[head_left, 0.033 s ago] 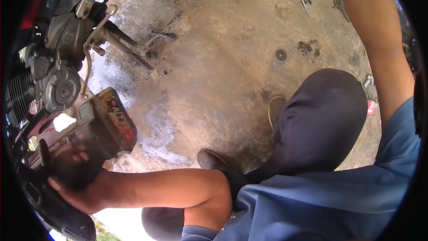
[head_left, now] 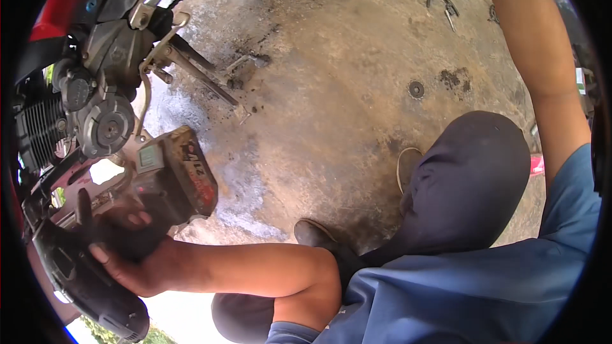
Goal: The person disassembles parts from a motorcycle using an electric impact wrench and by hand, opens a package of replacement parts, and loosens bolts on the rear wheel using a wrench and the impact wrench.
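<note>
Stained floor below; left grip clasps a power tool; right grip unseen, cannot tell.

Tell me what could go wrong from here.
Only the left hand shows on the power tool, so it might twist or slip. Its bulky battery appears close to the motorcycle engine and could knock it. The loose toothed ring on the floor might trip someone.

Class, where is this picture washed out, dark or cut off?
Head view: overexposure whitens the patch below the left forearm; same view: shadow darkens the left hand holding the power tool; same view: the fisheye rim blacks out the corners.
</note>
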Demonstrator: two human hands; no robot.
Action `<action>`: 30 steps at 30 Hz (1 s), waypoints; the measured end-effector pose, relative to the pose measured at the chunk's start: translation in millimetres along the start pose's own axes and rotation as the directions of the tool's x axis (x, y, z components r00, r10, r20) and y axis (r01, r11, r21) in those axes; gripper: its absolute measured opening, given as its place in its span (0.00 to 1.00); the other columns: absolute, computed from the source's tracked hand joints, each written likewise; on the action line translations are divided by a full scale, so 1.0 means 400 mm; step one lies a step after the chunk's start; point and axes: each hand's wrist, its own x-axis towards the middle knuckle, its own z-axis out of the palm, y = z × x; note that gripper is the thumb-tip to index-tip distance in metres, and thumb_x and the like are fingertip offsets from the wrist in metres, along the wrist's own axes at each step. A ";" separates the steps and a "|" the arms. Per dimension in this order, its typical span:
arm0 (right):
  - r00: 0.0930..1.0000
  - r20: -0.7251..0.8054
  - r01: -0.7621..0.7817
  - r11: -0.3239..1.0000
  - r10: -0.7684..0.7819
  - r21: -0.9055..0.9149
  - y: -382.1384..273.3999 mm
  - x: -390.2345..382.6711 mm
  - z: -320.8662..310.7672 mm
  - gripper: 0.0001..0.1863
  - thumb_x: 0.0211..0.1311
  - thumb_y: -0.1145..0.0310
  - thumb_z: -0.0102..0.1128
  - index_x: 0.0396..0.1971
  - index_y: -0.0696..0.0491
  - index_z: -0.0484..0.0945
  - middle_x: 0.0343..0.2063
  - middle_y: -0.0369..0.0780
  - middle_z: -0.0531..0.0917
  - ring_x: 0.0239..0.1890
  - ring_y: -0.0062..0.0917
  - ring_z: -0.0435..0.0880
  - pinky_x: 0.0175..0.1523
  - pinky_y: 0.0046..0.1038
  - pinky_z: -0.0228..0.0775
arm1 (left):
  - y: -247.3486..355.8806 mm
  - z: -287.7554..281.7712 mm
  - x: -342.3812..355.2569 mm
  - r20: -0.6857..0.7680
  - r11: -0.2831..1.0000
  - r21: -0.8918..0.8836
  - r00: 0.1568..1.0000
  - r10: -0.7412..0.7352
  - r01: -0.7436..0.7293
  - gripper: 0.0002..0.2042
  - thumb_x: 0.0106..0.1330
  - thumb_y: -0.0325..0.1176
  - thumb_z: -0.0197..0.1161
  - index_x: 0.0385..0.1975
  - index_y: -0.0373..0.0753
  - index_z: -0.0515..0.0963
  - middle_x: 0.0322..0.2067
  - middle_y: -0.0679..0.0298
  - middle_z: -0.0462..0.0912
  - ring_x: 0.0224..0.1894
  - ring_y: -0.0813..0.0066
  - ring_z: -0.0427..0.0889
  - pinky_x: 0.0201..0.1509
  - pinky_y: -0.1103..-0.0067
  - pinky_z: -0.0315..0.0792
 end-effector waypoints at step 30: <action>0.523 -0.308 -0.233 0.481 0.795 0.845 0.499 -0.583 0.322 0.12 0.77 0.63 0.50 0.40 0.55 0.78 0.24 0.31 0.72 0.21 0.12 0.63 0.23 0.19 0.54 | -0.329 0.214 -0.182 0.391 0.910 0.075 0.828 -0.402 0.407 0.17 0.72 0.43 0.61 0.46 0.35 0.81 0.36 0.60 0.82 0.41 0.66 0.82 0.46 0.68 0.81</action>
